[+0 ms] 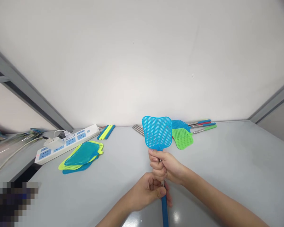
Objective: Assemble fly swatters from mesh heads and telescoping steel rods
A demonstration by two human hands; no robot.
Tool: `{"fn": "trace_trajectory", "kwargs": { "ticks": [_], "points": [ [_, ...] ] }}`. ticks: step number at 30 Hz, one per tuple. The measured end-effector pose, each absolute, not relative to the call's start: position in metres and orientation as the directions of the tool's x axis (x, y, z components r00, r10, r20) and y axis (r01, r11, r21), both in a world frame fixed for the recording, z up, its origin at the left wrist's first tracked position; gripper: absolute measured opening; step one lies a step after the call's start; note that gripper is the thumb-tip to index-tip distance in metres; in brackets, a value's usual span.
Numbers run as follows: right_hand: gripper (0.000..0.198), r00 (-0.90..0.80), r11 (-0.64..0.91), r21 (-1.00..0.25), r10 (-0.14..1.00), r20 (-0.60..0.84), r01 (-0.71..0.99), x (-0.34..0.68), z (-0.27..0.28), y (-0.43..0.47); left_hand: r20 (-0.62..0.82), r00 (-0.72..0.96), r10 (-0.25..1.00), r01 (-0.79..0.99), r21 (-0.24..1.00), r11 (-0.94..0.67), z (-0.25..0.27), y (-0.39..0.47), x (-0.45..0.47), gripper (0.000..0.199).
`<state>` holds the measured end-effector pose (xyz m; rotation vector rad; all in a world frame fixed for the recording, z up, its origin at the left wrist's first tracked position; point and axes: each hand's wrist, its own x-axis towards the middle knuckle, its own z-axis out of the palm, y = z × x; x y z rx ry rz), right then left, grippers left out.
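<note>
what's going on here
A person is holding a blue fly swatter in both hands. The right hand is wrapped around it just below the head; the left hand holds it lower, at the top of the blue handle. Loose mesh heads lie beside a power strip, and more swatters lie near the wall.

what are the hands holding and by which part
A blue fly swatter: the right hand grips its shaft just below the mesh head, the left hand the top of its handle.
</note>
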<state>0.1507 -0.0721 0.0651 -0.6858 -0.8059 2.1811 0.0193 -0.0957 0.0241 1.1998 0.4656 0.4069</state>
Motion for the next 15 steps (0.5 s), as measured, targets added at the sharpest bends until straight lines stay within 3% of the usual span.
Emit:
{"fn": "trace_trajectory", "kwargs": {
  "ticks": [15],
  "points": [
    [0.034, -0.384, -0.479, -0.741, 0.867, -0.317, -0.471, 0.137, 0.060, -0.074, -0.217, 0.744, 0.631, 0.101, 0.971, 0.216, 0.024, -0.098, 0.019, 0.031]
  ]
}}
